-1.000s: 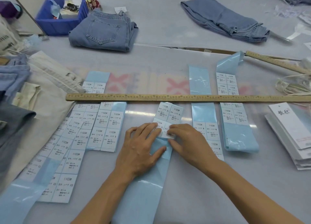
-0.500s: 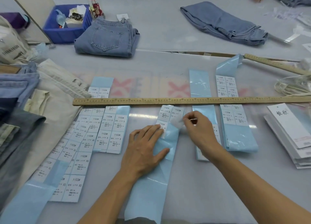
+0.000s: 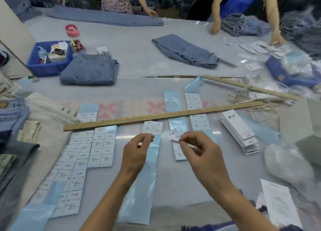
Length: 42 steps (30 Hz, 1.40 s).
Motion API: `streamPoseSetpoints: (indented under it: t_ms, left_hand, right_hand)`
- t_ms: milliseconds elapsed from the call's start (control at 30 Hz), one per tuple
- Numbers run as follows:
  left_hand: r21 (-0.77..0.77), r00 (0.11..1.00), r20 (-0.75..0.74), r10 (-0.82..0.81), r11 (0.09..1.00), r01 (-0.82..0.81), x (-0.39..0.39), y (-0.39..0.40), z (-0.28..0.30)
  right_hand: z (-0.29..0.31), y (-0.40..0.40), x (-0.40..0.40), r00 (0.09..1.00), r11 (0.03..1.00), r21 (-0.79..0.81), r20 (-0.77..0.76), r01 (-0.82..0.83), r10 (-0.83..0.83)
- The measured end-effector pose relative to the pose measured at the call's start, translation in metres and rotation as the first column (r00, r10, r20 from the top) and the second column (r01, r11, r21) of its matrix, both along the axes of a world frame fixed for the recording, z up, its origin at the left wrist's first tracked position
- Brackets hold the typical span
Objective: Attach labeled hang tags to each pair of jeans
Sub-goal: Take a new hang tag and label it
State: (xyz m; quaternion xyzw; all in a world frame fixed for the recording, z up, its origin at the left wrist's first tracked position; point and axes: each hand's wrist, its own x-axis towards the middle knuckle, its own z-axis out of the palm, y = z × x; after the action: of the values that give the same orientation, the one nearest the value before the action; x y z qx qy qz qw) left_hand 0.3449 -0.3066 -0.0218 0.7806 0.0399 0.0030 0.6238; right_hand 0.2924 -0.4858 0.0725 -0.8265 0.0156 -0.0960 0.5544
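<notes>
While a white size label marked 1103# XL is pinched between the thumb and forefinger of the right hand above the table, the left hand is held beside it with fingers curled; whether anything is gripped cannot be told. A blue backing strip is seen below the hands, and folded jeans lie well beyond the wooden ruler.

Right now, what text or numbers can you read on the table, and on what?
"1103#" and "XL": peeled sticker pinched by the right hand.
"1103#" with "XS": sticker sheets at left.
"1103#" with "S": sheet beside them.
Ruler: scale marks, numbers too small.
Hang tag stack: brand characters too blurred.
Smaller sticker print: unreadable.
</notes>
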Motion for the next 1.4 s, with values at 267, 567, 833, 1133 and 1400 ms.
streamPoseSetpoints:
  t_ms: [267, 567, 833, 1133, 1400]
  left_hand:
    - [-0.326, 0.974, -0.053, -0.221, 0.925, 0.193, -0.094, -0.054, 0.089]
    - [-0.114, 0.942, 0.136, -0.306, 0.940, 0.322, -0.123, -0.080, 0.102]
    - [-0.453, 0.951, -0.119, -0.284, 0.868, 0.203, -0.102, -0.106, 0.088]
    - [0.115, 0.869, -0.106, -0.483, 0.862, 0.493, -0.005, -0.258, 0.022]
    - [0.754, 0.753, 0.005, -0.659, 0.497, 0.430, 0.084, -0.364, -0.017]
  right_hand:
    - [0.019, -0.027, -0.102, 0.951, 0.909, -0.409, 0.304, 0.074, 0.059]
    - [0.041, -0.049, -0.131, 0.962, 0.970, 0.006, -0.125, 0.245, -0.242]
    - [0.031, -0.068, -0.144, 0.935, 0.940, -0.013, -0.101, 0.340, -0.339]
    - [0.003, -0.089, -0.145, 0.763, 0.655, 0.396, -0.257, 0.643, -0.593]
    - [-0.013, -0.098, -0.134, 0.630, 0.310, 0.620, -0.399, 0.720, -0.666]
